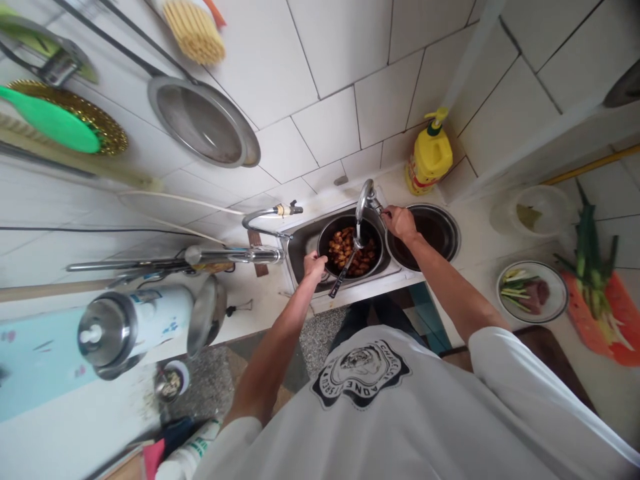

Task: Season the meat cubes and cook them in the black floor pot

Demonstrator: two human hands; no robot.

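A round dark pot (325,235) sits in the left sink basin (303,241), with browned chunks of food (341,250) inside. My left hand (315,267) is closed on the pot's left side; any handle there is hidden by the fingers. Reaching behind the basin, my right hand (400,222) has its fingers closed on the lever of the chrome faucet (367,193). The faucet's spout hangs over the pot. A utensil with a black handle (340,280) leans across the pot's near rim, its head partly hidden under the spout.
Right of the pot is a second, round basin (454,233). A yellow pump bottle (429,157) stands behind it. On the right counter are a bowl of scallions and meat (532,291) and an orange basket (595,313). A thin second tap (265,215) rises at left; pans (205,120) hang above.
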